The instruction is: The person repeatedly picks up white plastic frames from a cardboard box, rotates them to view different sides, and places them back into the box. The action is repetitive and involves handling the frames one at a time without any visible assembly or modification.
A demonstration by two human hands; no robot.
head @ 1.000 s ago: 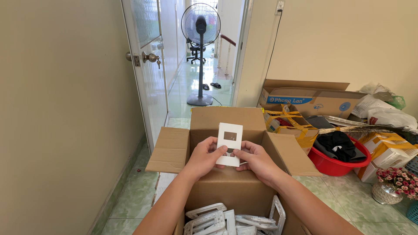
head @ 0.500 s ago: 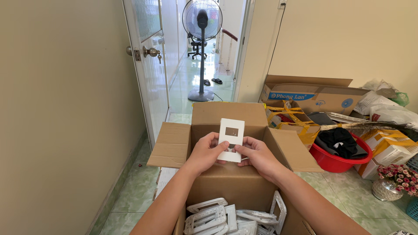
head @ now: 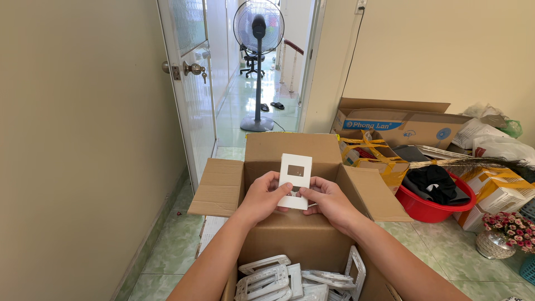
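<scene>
Ahead of me a standing fan (head: 258, 28) stands in the tiled hallway, past a white door (head: 192, 83) with a metal knob. To my right a red basin (head: 432, 203) holds dark cloth, beside taped cardboard boxes (head: 401, 125). A pot of pink flowers (head: 504, 231) sits on the green floor (head: 173, 245).

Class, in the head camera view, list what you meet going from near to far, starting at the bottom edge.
Loose white frames → left hand and right hand holding a white switch plate → open cardboard box → standing fan.
</scene>
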